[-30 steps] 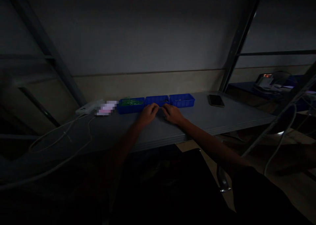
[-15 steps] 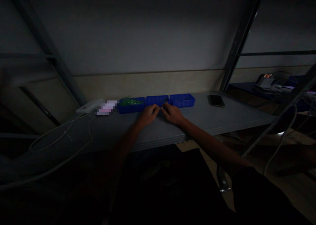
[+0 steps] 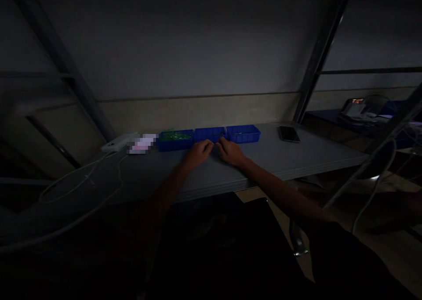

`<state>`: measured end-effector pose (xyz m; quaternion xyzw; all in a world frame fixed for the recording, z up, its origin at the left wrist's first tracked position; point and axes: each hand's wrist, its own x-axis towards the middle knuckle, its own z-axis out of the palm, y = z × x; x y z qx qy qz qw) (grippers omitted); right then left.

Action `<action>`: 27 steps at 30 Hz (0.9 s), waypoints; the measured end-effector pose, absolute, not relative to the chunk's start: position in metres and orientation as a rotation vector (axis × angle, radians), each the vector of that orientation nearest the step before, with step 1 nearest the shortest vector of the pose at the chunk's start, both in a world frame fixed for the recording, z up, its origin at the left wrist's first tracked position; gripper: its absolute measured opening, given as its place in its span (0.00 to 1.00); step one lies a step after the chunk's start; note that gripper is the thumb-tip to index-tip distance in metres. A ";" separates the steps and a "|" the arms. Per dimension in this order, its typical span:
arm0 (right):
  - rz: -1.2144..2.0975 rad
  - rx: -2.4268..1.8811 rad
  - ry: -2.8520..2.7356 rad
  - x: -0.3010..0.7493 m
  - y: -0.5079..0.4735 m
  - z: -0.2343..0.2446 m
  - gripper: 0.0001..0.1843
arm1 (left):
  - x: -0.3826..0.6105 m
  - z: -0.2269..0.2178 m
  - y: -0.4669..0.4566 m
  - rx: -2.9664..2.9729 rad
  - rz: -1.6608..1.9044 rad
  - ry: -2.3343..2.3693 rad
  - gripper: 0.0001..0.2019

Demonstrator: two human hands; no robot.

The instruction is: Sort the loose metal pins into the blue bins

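My left hand (image 3: pixel 199 152) and my right hand (image 3: pixel 230 151) meet fingertip to fingertip over the grey table (image 3: pixel 263 159). Fingers on both are closed in a pinch around something too small and dark to make out. Just behind them stand three blue bins in a row. Clear green plastic pieces fill the left bin (image 3: pixel 176 146). A few small dark pieces lie in the middle bin (image 3: pixel 206 134), which my hands partly cover. Thin dark items show inside the right bin (image 3: pixel 247 136).
A phone (image 3: pixel 289 134) lies on the table's right side. To the left are a white power strip (image 3: pixel 115 142), a blurred-out pinkish item (image 3: pixel 142 144) and loose white cables (image 3: pixel 120 175). Metal frame posts (image 3: pixel 313 71) rise at both sides, and a wall runs behind.
Almost nothing differs. Both hands keep their place, with only a slight shift of the fingers where they meet.
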<state>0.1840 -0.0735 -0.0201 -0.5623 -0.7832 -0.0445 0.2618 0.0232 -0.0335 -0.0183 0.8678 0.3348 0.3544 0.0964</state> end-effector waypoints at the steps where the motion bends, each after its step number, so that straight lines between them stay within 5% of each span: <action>1: -0.114 -1.530 -2.118 0.184 -0.073 -0.020 0.17 | 0.023 -0.019 -0.033 2.555 1.058 0.986 0.14; 27: -0.100 -1.445 -2.167 0.186 -0.073 -0.021 0.18 | 0.022 -0.025 -0.030 2.535 1.054 0.986 0.15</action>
